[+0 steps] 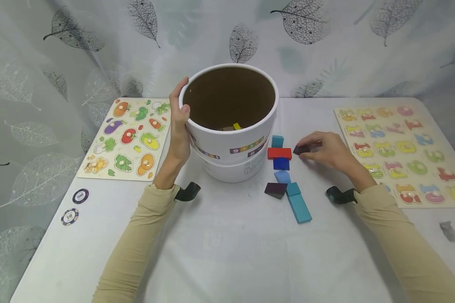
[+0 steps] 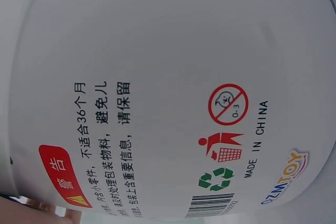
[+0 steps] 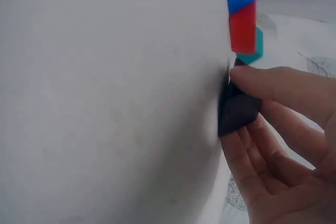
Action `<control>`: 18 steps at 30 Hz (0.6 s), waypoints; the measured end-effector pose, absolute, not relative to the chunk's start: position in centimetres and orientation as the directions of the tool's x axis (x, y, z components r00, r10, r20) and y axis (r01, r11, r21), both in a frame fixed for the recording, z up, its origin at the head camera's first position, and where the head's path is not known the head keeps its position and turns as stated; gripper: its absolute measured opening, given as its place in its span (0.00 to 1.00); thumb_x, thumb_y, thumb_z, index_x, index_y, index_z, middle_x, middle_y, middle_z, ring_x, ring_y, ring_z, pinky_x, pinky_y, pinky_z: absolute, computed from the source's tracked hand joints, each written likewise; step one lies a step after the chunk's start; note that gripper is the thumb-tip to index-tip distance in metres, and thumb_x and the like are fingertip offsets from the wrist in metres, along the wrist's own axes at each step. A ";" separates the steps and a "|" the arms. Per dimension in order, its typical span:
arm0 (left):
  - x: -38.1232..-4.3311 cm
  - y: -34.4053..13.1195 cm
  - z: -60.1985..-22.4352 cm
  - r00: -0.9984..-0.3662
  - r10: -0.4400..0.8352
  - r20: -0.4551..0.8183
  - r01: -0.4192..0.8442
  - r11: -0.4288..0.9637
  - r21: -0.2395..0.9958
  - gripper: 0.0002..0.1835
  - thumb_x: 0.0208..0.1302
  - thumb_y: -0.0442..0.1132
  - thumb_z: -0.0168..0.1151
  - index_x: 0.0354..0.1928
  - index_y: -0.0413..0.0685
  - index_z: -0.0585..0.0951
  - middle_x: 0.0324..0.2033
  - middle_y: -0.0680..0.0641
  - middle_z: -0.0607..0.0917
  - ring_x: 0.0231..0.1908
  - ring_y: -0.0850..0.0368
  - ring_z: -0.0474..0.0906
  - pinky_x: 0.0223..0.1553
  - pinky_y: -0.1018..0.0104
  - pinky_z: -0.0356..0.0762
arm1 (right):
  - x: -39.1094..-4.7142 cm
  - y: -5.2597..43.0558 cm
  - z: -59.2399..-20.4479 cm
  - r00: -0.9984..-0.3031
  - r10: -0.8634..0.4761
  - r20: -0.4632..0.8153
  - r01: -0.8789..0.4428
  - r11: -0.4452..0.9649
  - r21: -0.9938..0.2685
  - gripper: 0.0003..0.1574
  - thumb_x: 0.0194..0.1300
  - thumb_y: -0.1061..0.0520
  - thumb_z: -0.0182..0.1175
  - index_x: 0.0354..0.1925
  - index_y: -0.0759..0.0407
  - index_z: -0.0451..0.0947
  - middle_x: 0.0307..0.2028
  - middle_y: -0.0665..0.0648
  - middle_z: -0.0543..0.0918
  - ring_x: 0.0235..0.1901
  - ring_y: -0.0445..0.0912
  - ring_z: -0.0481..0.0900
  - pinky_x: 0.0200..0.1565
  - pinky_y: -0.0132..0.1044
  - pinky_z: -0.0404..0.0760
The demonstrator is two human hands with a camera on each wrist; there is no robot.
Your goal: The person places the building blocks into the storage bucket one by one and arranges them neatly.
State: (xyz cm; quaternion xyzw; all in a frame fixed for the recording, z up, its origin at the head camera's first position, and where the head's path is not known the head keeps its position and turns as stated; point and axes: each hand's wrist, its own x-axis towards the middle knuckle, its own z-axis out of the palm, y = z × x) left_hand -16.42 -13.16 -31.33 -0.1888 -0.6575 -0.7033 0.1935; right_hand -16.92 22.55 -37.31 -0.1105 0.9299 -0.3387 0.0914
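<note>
A white bucket (image 1: 231, 145) with printed number strips stands in the middle, a small yellow piece (image 1: 236, 126) visible low inside it. My left hand (image 1: 180, 130) holds the bucket's left side, thumb at the rim; the left wrist view is filled by its printed wall. To the bucket's right, my right hand (image 1: 327, 151) pinches a dark angular block (image 3: 239, 111) between thumb and fingers, low over the table. Just left of these fingers lie a red block (image 1: 279, 153), a teal block (image 1: 277, 141) and a blue block (image 1: 281, 163).
Nearer me lie a light blue block (image 1: 282, 176), another dark block (image 1: 276, 190) and a long teal block (image 1: 299, 208). A vegetable puzzle board (image 1: 127, 139) is at left, a number puzzle board (image 1: 402, 155) at right. Two poker chips (image 1: 70, 216) rest near the left edge.
</note>
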 end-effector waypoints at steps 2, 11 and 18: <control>-16.4 -13.2 -31.3 -0.855 -0.025 0.518 0.519 -0.057 0.853 0.46 0.54 0.69 0.49 0.73 0.53 0.58 0.64 0.47 0.70 0.63 0.50 0.67 0.66 0.56 0.62 | -17.0 22.8 -36.8 -0.965 -0.245 -0.093 -0.125 0.743 -0.658 0.21 0.57 0.63 0.68 0.51 0.60 0.83 0.51 0.64 0.82 0.52 0.57 0.78 0.58 0.55 0.75; -16.5 -13.3 -31.5 -0.850 -0.016 0.526 0.526 -0.055 0.849 0.48 0.55 0.70 0.49 0.73 0.52 0.57 0.65 0.46 0.69 0.64 0.49 0.65 0.67 0.51 0.60 | -17.5 21.3 -29.0 -0.921 -0.223 0.319 -0.388 0.598 -0.701 0.22 0.56 0.60 0.70 0.51 0.58 0.84 0.48 0.51 0.84 0.44 0.32 0.79 0.62 0.36 0.74; -16.6 -13.3 -31.4 -0.849 -0.016 0.528 0.528 -0.050 0.848 0.48 0.55 0.71 0.49 0.73 0.52 0.57 0.65 0.47 0.69 0.64 0.51 0.66 0.66 0.54 0.61 | -17.4 16.1 -22.2 -0.730 -0.330 0.599 -0.683 0.342 -0.645 0.21 0.53 0.72 0.68 0.48 0.68 0.83 0.47 0.47 0.84 0.47 0.41 0.81 0.57 0.27 0.76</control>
